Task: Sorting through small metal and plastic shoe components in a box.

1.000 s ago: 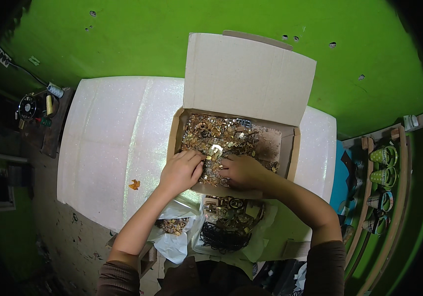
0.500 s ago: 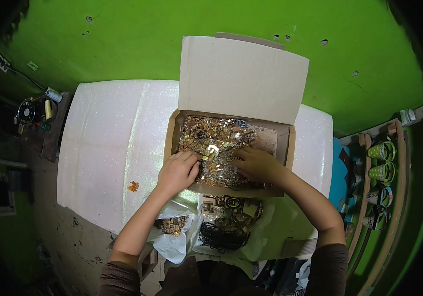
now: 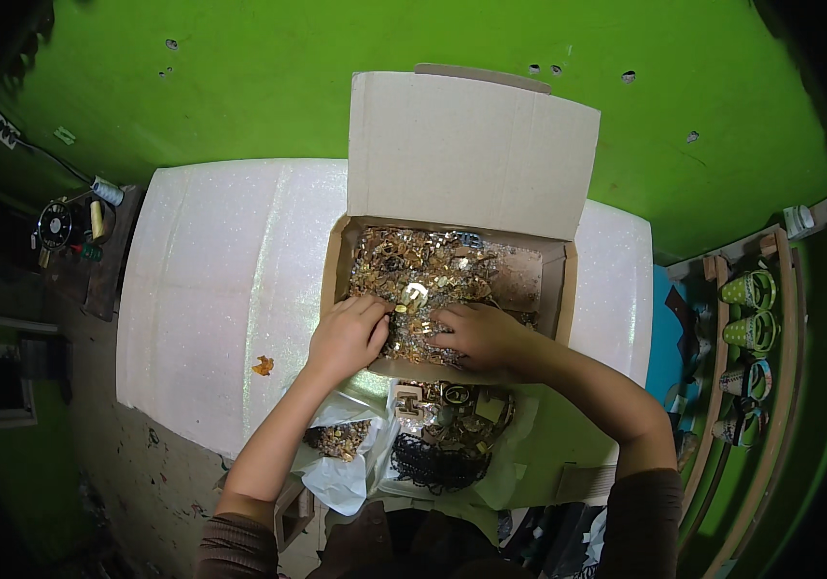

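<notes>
An open cardboard box [image 3: 570,289] holds a thick layer of small metallic pieces [image 3: 413,256], mostly gold and silver, some brown. My left hand [image 3: 348,333] rests over the box's left front part, its fingers bent and the thumb apart from them. A small yellow-gold piece lies at its fingertips, beside a larger shiny curved gold piece [image 3: 416,291]. My right hand [image 3: 476,336] reaches over the box's right front part. Its fingers are spread and touch the pieces; its palm side is hidden. Neither hand plainly holds anything.
The box lid [image 3: 471,154] stands raised toward the green wall [image 3: 268,77]. Nearer me lie a white plastic bag [image 3: 338,482] of small pieces, gold buckle-like parts [image 3: 452,410] and black cord [image 3: 437,463]. An orange scrap [image 3: 263,366] sits on the white shimmering tabletop [image 3: 201,289]. Green-patterned footwear [image 3: 749,289] hangs at right.
My right hand has moved left and slightly toward me over the pieces, uncovering more of the box's right side. My left hand has stayed nearly still.
</notes>
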### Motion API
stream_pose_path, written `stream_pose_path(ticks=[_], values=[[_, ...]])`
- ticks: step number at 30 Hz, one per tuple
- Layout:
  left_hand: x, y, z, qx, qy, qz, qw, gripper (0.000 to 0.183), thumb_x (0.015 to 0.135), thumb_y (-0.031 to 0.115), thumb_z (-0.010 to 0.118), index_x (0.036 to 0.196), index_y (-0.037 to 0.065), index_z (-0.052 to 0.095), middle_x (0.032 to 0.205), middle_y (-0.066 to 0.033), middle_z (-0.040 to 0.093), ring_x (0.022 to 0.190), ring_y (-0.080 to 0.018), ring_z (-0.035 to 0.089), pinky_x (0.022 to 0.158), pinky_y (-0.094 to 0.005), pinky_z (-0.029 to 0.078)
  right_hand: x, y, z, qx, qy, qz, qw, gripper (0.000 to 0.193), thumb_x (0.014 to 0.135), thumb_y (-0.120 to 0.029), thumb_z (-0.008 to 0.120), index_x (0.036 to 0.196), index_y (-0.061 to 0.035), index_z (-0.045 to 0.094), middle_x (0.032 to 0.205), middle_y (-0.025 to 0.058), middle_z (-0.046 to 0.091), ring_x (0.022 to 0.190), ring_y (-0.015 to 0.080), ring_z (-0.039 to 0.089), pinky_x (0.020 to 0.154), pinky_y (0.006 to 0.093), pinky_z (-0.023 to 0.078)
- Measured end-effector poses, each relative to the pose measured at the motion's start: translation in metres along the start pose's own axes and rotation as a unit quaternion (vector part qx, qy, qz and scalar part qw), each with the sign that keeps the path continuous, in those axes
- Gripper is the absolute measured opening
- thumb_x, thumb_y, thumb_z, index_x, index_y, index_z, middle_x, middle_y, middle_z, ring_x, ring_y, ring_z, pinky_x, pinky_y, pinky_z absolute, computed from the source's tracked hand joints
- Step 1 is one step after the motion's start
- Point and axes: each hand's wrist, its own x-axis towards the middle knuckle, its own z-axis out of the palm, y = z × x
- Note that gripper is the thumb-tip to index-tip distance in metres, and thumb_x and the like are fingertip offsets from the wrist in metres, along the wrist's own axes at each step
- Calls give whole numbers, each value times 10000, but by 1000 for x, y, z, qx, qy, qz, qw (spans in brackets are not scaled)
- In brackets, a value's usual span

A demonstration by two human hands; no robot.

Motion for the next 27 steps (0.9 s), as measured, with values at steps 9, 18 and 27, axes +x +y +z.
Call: stream_pose_path(ticks=[9,18,27], values=[[0,-1,2,7,-8,2,1000,171,781,116,507,905,34,590,901,-93,581,857,-262,558,787,-353,434,-10,9,3,-110,-32,11,993,580,698,-227,624,1245,-214,431,1362,136,294,1257,301,286,1008,440,261],[1,2,1,9,-8,-3,1000,167,779,114,508,903,35,589,895,-92,580,859,-261,556,788,-357,431,-8,2,0,-267,-160,-4,950,572,829,-227,464,1338,-344,230,1420,91,197,1298,239,233,1015,433,234],[0,1,0,12,-13,-4,1000,167,782,122,508,902,41,592,887,-87,579,858,-256,556,782,-352,430,-1,2,5,-273,-109,-25,956,421,795,-213,504,1195,-285,395,1301,82,350,1174,244,375,949,462,336]])
